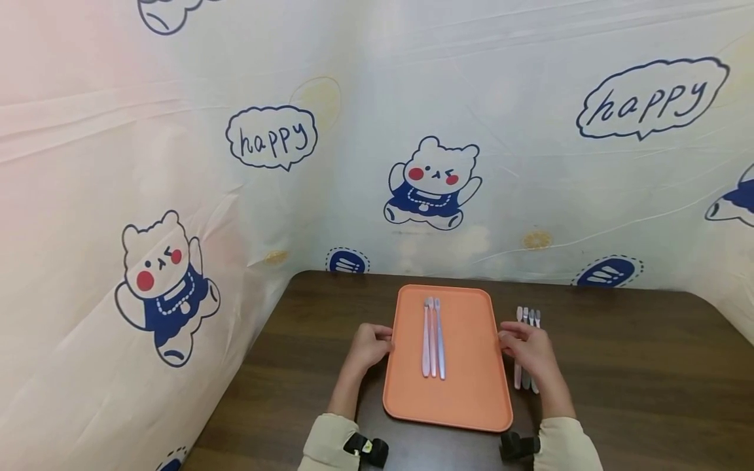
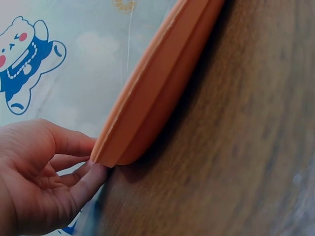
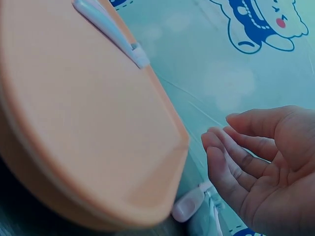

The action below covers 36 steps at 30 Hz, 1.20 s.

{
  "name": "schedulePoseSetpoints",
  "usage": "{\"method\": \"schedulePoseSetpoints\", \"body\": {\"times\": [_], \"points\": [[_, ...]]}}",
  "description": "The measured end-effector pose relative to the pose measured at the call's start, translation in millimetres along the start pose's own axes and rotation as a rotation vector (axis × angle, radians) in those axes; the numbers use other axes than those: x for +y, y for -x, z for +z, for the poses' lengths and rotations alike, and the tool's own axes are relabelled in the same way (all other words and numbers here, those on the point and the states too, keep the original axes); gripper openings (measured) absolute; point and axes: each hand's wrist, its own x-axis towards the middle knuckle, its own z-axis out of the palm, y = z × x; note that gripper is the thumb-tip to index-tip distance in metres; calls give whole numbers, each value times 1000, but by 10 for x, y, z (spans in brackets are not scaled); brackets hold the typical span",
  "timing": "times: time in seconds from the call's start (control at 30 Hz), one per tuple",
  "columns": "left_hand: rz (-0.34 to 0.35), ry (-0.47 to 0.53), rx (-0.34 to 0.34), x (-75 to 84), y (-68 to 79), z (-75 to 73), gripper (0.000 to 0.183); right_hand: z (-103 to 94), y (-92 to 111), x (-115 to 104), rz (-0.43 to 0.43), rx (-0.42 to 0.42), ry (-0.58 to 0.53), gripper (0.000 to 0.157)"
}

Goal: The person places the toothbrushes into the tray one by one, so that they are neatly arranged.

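An orange rectangular tray (image 1: 471, 392) lies on the table between both hands. Three slim pastel toothbrushes (image 1: 433, 347) lie side by side on it, heads toward the far end. My left hand (image 1: 370, 345) is at the tray's left edge; in the left wrist view its thumb and fingers pinch the rim (image 2: 104, 147). At the right edge is my right hand (image 1: 530, 353). The right wrist view shows that hand (image 3: 256, 167) slightly apart from the tray, fingers loosely bent, nothing between them. Several more toothbrushes (image 1: 528, 316) lie right of the tray, partly hidden by this hand.
The dark wooden table (image 1: 636, 366) extends to both sides of the tray. A pale curtain (image 1: 506, 98) printed with cartoon bears and the word "happy" surrounds the table's far and left sides.
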Motion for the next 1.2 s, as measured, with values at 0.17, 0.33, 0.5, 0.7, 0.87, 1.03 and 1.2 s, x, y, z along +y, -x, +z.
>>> {"method": "schedulePoseSetpoints", "body": {"times": [0.17, 0.33, 0.5, 0.7, 0.87, 1.03, 1.2], "points": [[-5, -3, 0, -5, -7, -4, 26, -50, -3, 22, 3, 3, -10, 41], [-10, 0, -2, -6, -11, -7, 27, -83, -6, 36, 0, 2, -10, 42], [-2, -3, 2, -1, -2, -11, 28, -107, -2, 46, 17, 9, -22, 42], [-17, 3, -1, 12, 2, -7, 27, -160, 8, 76, 25, 22, -27, 43], [-20, 1, -2, 8, 5, -9, 27, -218, 7, 98, 37, 49, -26, 45], [-5, -3, -6, 6, 1, -12, 27, -275, 9, 121, 56, 62, -30, 46], [-18, -8, -2, 13, 3, -6, 26, -315, -3, 167, 69, 54, -46, 47]]}}
